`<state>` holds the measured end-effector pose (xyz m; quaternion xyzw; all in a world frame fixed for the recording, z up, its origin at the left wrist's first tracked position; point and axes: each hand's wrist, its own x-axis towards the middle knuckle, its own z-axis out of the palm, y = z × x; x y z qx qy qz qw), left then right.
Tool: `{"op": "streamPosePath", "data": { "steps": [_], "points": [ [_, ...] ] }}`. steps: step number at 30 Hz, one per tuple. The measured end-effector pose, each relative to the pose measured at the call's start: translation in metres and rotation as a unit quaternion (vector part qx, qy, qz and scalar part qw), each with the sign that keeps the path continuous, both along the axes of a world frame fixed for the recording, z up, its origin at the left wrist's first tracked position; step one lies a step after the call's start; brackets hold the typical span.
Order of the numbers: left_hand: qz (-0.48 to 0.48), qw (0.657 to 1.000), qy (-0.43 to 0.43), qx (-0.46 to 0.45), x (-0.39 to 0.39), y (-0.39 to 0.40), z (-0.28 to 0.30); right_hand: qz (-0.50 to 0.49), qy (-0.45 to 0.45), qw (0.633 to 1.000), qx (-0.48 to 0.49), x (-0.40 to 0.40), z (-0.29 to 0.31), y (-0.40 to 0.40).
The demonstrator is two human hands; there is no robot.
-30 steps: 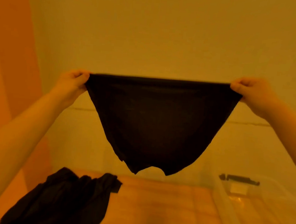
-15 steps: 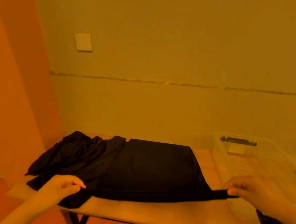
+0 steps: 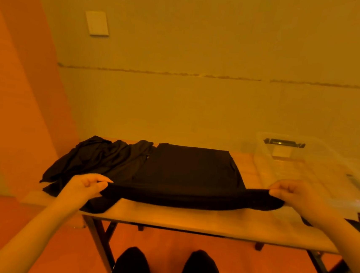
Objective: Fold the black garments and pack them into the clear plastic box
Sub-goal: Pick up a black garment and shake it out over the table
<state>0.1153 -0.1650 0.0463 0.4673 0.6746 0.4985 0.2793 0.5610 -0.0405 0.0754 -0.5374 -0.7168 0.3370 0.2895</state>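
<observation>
A black garment (image 3: 188,172) lies spread flat on the table (image 3: 199,222), its near edge lifted a little. My left hand (image 3: 84,187) pinches the left end of that edge, and my right hand (image 3: 294,194) pinches the right end. A crumpled heap of black garments (image 3: 100,159) sits to its left, partly under it. The clear plastic box (image 3: 303,168) stands on the table's right side, open on top, with black latches at its far end and near corner.
The table stands against a plain wall, with a switch plate (image 3: 97,23) high on the left. The table's folding legs (image 3: 101,234) and my own two knees (image 3: 168,269) show below the front edge. An orange wall (image 3: 12,109) closes the left side.
A second ago I held the garment up in the air by its two corners. It has since been laid flat on the table, and my hands have drawn its near edge back toward me.
</observation>
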Motion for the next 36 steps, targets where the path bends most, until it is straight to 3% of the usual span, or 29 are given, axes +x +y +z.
{"op": "streamPosePath", "data": {
  "steps": [7, 24, 36],
  "points": [
    [0.016, 0.999, -0.025, 0.031, 0.014, -0.015, 0.0, -0.054, 0.077, 0.996, -0.003, -0.002, -0.004, -0.014],
    [-0.059, 0.997, -0.036, -0.027, 0.02, -0.024, 0.012, -0.001, 0.064, 0.996, -0.066, 0.035, 0.0, -0.032],
    [-0.026, 0.997, -0.079, 0.007, 0.008, 0.059, 0.02, -0.108, 0.058, 0.991, 0.06, -0.015, 0.004, 0.026]
  ]
}}
